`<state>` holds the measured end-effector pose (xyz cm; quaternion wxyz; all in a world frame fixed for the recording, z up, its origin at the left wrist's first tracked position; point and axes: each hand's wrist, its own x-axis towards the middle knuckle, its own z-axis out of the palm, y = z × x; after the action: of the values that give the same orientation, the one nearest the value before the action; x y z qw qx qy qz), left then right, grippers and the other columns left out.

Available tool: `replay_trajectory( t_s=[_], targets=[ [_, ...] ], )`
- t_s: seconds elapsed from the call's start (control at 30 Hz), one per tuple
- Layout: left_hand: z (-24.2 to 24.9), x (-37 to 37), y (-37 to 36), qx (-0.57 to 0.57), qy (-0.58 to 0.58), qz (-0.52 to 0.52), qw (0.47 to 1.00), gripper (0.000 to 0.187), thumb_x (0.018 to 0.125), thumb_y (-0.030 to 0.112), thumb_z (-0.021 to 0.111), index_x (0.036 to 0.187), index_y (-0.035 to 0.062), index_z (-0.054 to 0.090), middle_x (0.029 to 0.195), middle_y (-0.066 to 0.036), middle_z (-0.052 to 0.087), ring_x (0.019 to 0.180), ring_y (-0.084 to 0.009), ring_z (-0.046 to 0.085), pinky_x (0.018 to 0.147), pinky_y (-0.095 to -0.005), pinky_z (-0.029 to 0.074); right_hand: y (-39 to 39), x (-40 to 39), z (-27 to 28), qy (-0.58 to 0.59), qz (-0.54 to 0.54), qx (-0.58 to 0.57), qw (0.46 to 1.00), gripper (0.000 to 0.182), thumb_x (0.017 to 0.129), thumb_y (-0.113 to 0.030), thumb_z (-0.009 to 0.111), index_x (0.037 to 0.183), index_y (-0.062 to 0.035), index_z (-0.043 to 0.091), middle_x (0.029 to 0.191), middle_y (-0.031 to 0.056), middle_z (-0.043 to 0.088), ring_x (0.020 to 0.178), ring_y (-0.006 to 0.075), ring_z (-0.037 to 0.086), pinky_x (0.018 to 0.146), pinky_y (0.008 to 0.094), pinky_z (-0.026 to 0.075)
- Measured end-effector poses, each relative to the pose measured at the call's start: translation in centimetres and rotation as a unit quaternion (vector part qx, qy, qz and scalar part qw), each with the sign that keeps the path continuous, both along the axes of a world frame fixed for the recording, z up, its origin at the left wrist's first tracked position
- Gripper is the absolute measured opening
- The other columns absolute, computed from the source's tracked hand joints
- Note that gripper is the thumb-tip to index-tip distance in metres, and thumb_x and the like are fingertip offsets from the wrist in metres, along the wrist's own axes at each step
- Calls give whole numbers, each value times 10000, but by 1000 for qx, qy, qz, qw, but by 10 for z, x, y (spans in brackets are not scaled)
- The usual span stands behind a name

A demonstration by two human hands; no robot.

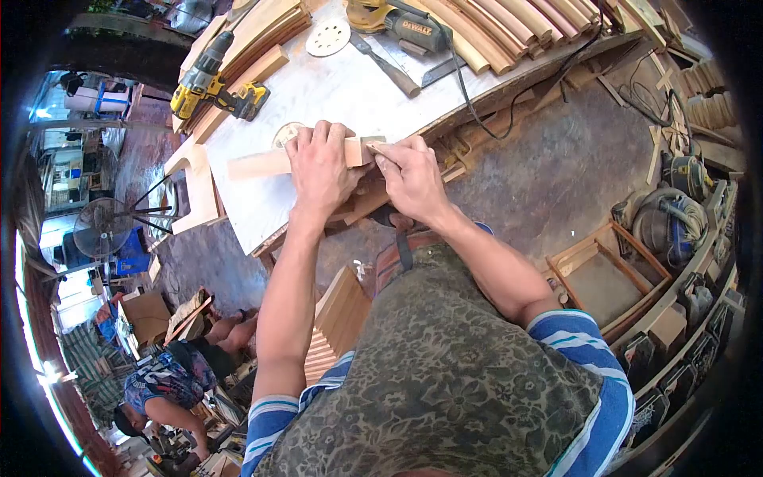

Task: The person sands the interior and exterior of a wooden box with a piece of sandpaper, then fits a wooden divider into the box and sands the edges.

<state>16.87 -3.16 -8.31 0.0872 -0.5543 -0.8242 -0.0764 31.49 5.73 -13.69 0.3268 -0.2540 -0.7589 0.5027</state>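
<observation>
My left hand [319, 165] is wrapped over a pale squared wooden piece [258, 165] at the near edge of the white-topped workbench [278, 207]. The wood sticks out on both sides of the fingers. At its right end my right hand [415, 179] is closed in a pinch, thumb against forefinger. What those fingers hold is mostly hidden; only a small greyish edge shows by the wood's end. A round sanding disc [286, 133] lies just behind my left hand.
On the bench lie a yellow cordless drill [213, 86], a perforated disc [328, 36], a chisel [387, 67], a corded DeWalt sander [417, 32] and curved wooden strips [509, 28]. A co-worker [171, 381] bends down at lower left. A fan [103, 226] stands left; a wooden frame [612, 266] lies right.
</observation>
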Motion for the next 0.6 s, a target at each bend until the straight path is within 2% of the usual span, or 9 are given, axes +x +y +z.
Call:
replay_trajectory(
  t_s=[0.1, 0.17, 0.23, 0.3, 0.4, 0.47, 0.5, 0.57, 0.6],
  targets=[
    [1, -2, 2, -10, 3, 3, 1000, 470, 703, 336, 887, 1061, 118, 675, 1053, -86, 630, 1031, -326, 581, 915, -482, 406, -3, 7, -4, 11, 4, 14, 1000, 256, 945, -79, 652, 1168, -30, 769, 946, 184, 726, 948, 329, 647, 860, 433, 526],
    [0, -2, 0, -9, -1, 1, 1000, 481, 698, 338, 891, 1066, 118, 674, 1055, -87, 629, 1032, -328, 583, 914, -483, 407, 0, 6, -7, 2, 12, -1, 1000, 264, 948, -90, 656, 1182, -38, 767, 954, 184, 727, 960, 319, 654, 876, 424, 530],
    [0, -2, 4, -4, 1, -7, 1000, 491, 693, 340, 895, 1070, 118, 673, 1057, -88, 629, 1033, -330, 585, 913, -485, 407, 0, -3, -11, 4, 22, -94, 995, 280, 949, -138, 652, 1194, -88, 780, 967, 183, 734, 981, 342, 634, 908, 458, 500],
    [1, 0, 1, 1, 3, -2, 1000, 504, 684, 348, 902, 1073, 122, 673, 1057, -88, 632, 1033, -328, 589, 910, -486, 412, -1, 3, -10, 5, 34, -76, 996, 292, 952, -135, 649, 1212, -84, 770, 973, 191, 734, 1007, 353, 639, 914, 455, 523],
    [3, -1, 3, -18, 0, 5, 1000, 505, 683, 358, 904, 1068, 124, 675, 1056, -86, 634, 1030, -325, 588, 912, -484, 412, -4, 11, -19, 14, 30, -88, 996, 284, 950, -136, 653, 1202, -97, 777, 1041, 182, 750, 1026, 343, 638, 947, 460, 499],
    [1, -1, 2, -12, 7, -2, 1000, 506, 680, 364, 905, 1064, 125, 678, 1054, -85, 635, 1029, -323, 588, 911, -482, 412, 7, -1, -37, 13, 53, -10, 998, 272, 948, -139, 659, 1189, -130, 786, 1052, 161, 753, 1062, 335, 625, 983, 456, 465],
    [1, -2, 0, -10, 14, -7, 1000, 506, 678, 370, 906, 1060, 125, 681, 1052, -85, 635, 1028, -322, 588, 911, -481, 411, 13, -3, -37, 16, 49, -12, 999, 272, 948, -139, 659, 1189, -130, 786, 1052, 161, 753, 1062, 335, 625, 983, 456, 465],
    [0, -5, 0, -10, 13, -12, 1000, 512, 671, 371, 911, 1056, 126, 680, 1054, -84, 635, 1027, -321, 588, 913, -480, 409, 29, 3, -39, -19, 110, 131, 985, 264, 948, -148, 662, 1176, -169, 792, 1069, 127, 758, 1099, 324, 609, 997, 444, 437],
    [-1, -5, 2, -7, 9, -15, 1000, 517, 664, 371, 915, 1053, 127, 679, 1056, -82, 634, 1027, -321, 588, 915, -479, 407, 35, 6, -39, -40, 122, 132, 983, 267, 946, -156, 670, 1183, -184, 790, 1096, 100, 765, 1109, 323, 602, 989, 443, 442]
  ],
)
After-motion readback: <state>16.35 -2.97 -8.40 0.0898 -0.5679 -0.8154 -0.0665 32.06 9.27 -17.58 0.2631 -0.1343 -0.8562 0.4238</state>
